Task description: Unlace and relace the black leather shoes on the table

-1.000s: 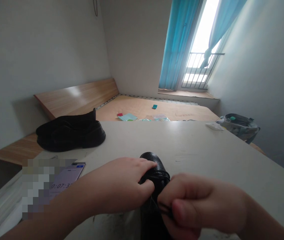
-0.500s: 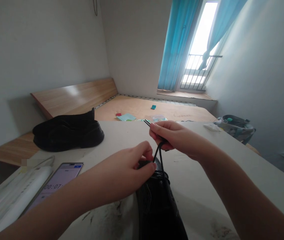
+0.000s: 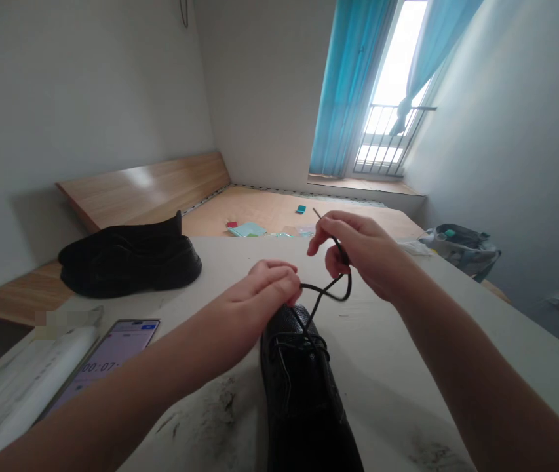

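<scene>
The left hand (image 3: 265,295) pinches a black lace (image 3: 326,292) above the shoe (image 3: 303,393); the right hand (image 3: 362,252) has it in a loose, curled grip.

A bed (image 3: 267,204), wooden headboard (image 3: 154,189) and blue curtains (image 3: 343,92) mark this as a bedroom.

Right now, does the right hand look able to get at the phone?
Probably not directly: the left arm stretches between the right hand and the phone, partly hiding the phone in this view, and a black lace runs through the right hand's fingers.
</scene>
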{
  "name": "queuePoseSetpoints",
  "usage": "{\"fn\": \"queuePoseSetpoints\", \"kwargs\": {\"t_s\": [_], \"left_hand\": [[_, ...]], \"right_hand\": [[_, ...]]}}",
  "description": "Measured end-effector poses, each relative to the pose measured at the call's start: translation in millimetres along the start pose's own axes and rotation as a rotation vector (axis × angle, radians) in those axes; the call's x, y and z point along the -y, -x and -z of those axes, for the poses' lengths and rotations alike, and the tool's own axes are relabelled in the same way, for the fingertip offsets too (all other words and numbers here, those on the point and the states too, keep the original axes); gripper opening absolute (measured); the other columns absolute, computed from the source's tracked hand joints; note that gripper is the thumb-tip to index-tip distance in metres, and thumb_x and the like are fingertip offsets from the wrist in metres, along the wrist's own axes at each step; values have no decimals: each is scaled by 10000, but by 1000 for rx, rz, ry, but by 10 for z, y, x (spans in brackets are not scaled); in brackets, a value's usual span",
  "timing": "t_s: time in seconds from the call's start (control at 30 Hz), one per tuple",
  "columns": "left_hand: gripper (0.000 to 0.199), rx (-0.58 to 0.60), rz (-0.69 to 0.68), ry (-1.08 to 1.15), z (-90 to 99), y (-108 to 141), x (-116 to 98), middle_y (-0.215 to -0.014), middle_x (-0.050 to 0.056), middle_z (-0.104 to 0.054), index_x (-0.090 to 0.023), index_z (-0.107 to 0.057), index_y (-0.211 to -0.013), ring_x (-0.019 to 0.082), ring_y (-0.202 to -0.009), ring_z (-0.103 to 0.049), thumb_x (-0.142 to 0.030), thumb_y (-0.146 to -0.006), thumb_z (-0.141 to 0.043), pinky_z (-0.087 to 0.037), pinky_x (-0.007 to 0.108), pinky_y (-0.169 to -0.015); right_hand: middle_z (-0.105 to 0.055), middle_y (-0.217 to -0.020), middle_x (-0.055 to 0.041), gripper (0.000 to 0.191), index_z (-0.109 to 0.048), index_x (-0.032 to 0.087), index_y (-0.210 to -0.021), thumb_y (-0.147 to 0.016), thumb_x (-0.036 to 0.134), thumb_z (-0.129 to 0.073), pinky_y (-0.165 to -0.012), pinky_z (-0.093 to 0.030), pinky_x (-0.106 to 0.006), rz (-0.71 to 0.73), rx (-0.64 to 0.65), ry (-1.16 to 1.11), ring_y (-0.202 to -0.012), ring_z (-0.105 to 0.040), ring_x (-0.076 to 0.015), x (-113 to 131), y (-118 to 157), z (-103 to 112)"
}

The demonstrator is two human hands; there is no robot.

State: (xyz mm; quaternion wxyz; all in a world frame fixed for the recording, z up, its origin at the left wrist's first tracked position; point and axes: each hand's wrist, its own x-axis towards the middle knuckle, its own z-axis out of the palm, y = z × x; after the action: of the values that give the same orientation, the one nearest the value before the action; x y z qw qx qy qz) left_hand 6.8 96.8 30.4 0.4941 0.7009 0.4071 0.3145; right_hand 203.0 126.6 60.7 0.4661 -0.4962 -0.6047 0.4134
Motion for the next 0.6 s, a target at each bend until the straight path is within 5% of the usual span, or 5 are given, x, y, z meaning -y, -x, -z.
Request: {"fn": "queuePoseSetpoints", "kwargs": {"t_s": [0.1,0.2,0.37,0.5,0.6], "left_hand": [[269,-125,-18,211,93,-28,-28,-1076,31,-670,-229,-679,-906,255,-1139,-558,-435,-913,-506,-399,389,-1041],[314,-149,-102,447,213,-60,-140,-729,9,-601,-195,-587,-669,190,-842,-617,-317,-937,-476,-495,330,-881],[441,-163,-86,645,452,-56,-340,-529,-53,-391,-188,-486,-641,81,-487,-444,-223,-1026,-275,-489,217,-602],[381,-153,-148,472,633,14,-374,-508,-72,-306,-197,-482,-686,63,-439,-316,-261,-1023,-316,-394,154,-487],[337,-101,-166,1,708,104,-321,-508,-66,-379,-203,-599,-713,66,-468,-362,-405,-957,-482,-337,147,-462]], "right_hand": [[-594,-627,11,265,-558,161,-753,-977,205,-425,-386,-277,-188,64,-53,-200,-393,-437,-48,-21,-65,195],[-517,-551,44,233,-617,152,-836,-984,210,-446,-420,-290,-180,141,-64,-182,-424,-405,-46,-66,-62,359],[-693,-742,-16,198,-622,164,-993,-973,325,-510,-496,-372,-208,85,282,116,-516,-580,-77,-223,184,437],[-733,-827,-23,120,-544,194,-901,-956,290,-498,-634,-465,-253,-121,467,266,-678,-658,-124,-324,563,345],[-694,-768,16,136,-547,210,-788,-915,217,-499,-609,-428,-244,-125,447,529,-683,-609,-124,-347,843,254]]}}
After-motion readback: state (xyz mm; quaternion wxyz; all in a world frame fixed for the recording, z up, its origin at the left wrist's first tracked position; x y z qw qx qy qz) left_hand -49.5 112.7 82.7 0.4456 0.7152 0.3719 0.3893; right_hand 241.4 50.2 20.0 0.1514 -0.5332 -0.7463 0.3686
